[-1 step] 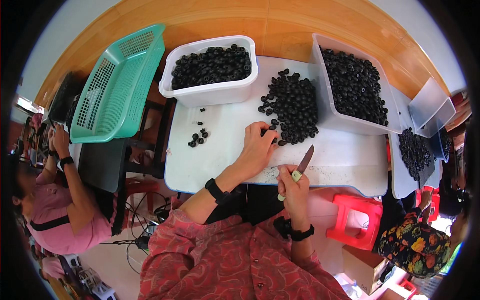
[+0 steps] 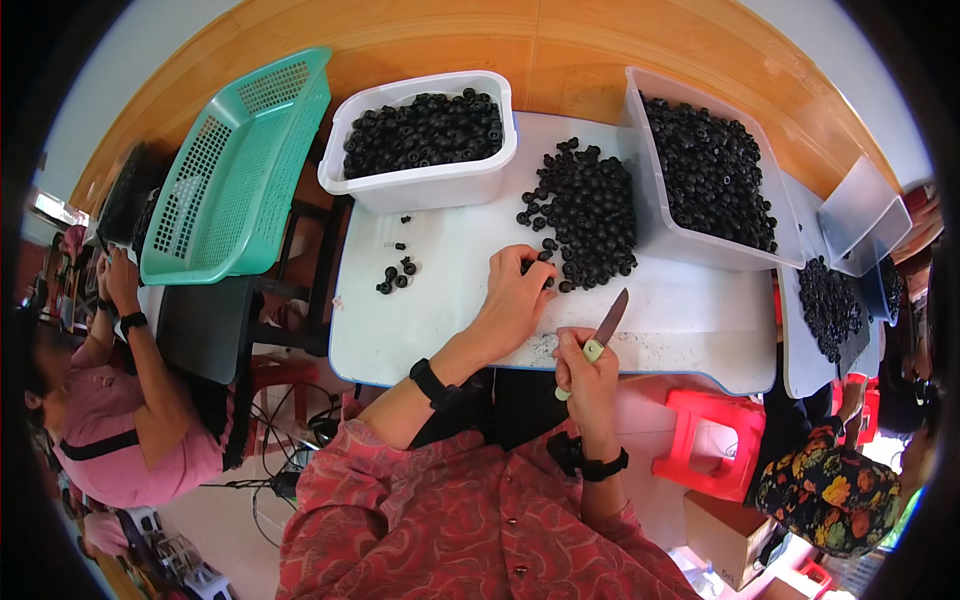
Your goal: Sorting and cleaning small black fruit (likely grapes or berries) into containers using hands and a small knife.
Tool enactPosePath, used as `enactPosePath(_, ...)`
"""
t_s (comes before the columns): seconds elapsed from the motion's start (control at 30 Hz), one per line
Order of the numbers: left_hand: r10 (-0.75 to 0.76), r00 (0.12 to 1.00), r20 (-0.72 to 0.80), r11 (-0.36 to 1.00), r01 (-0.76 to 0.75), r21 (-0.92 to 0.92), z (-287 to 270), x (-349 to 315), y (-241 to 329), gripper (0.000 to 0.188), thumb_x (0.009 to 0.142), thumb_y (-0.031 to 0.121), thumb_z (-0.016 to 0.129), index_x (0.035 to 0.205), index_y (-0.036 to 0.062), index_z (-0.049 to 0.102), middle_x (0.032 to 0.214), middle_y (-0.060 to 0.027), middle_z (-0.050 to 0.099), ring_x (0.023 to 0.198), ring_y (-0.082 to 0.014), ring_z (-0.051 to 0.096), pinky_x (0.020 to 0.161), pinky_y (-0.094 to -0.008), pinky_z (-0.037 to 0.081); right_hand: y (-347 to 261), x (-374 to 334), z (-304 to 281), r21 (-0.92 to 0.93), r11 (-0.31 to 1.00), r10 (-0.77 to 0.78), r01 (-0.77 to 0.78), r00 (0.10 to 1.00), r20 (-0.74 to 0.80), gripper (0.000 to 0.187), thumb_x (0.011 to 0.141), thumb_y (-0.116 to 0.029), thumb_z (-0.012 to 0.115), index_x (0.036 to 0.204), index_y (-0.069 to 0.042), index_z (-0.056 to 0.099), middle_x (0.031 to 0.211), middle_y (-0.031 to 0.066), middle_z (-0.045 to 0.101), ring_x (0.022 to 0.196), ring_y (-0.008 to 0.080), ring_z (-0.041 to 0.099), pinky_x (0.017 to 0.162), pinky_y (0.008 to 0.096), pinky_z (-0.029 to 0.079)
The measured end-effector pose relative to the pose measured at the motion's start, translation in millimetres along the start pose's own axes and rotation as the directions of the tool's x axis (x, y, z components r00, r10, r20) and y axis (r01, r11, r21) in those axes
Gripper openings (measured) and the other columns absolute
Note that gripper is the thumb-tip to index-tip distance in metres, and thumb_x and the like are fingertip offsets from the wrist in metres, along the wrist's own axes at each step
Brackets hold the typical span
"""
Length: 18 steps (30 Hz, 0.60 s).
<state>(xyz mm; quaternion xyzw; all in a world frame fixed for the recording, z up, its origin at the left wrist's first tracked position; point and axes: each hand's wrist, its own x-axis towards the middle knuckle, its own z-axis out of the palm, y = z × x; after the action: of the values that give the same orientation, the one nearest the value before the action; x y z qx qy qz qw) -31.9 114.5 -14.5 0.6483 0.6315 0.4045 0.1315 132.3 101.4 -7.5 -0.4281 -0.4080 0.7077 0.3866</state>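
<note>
My left hand (image 2: 510, 298) is closed at the near left edge of a loose pile of small black ring-shaped parts (image 2: 590, 215) on the white table. Black shows between its curled fingertips, so it grips at least one such part; the fingers hide how many. Lower and to the right, my right hand (image 2: 592, 382) is wrapped around a knife (image 2: 612, 318) with a pale green handle. The blade points up and away from me, apart from the pile and from my left hand. Several more black parts (image 2: 396, 277) lie scattered left of my left hand.
A white tub (image 2: 440, 188) of black parts stands at the back left, and a larger translucent bin (image 2: 690, 245) of them at the back right. A green basket (image 2: 262, 225) is beyond the table's left edge. Red stool (image 2: 712, 440) at right; people work on both sides.
</note>
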Motion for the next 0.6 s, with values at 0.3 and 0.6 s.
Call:
enactPosePath(0.3,-0.040,0.999,0.004,0.994,0.040,-0.103,-11,-18,5,0.042,0.078,-0.003,0.067,0.117,0.0063,0.055,0.128,-0.0166,0.041,0.120,-0.0360,0.041,0.097,-0.0398,0.041,2,11,-2,-0.009,1.000,0.003,-0.003,1.000,-0.013,0.022,0.094,-0.014,0.059,0.107,0.004,0.054,0.083,0.0093,0.064,0.050,0.0051,0.047,0.042,0.0193,0.036)
enactPosePath(0.6,-0.129,0.988,-0.087,0.980,0.114,-0.162,-22,-30,13,0.057,0.073,-0.005,0.071,0.126,0.0042,0.050,0.138,-0.0165,0.040,0.128,-0.0354,0.042,0.101,-0.0389,0.043,4,11,3,0.013,1.000,0.003,-0.002,0.998,-0.063,0.024,0.093,-0.010,0.060,0.110,0.005,0.052,0.084,0.0130,0.065,0.046,0.0057,0.045,0.039,0.0189,0.033)
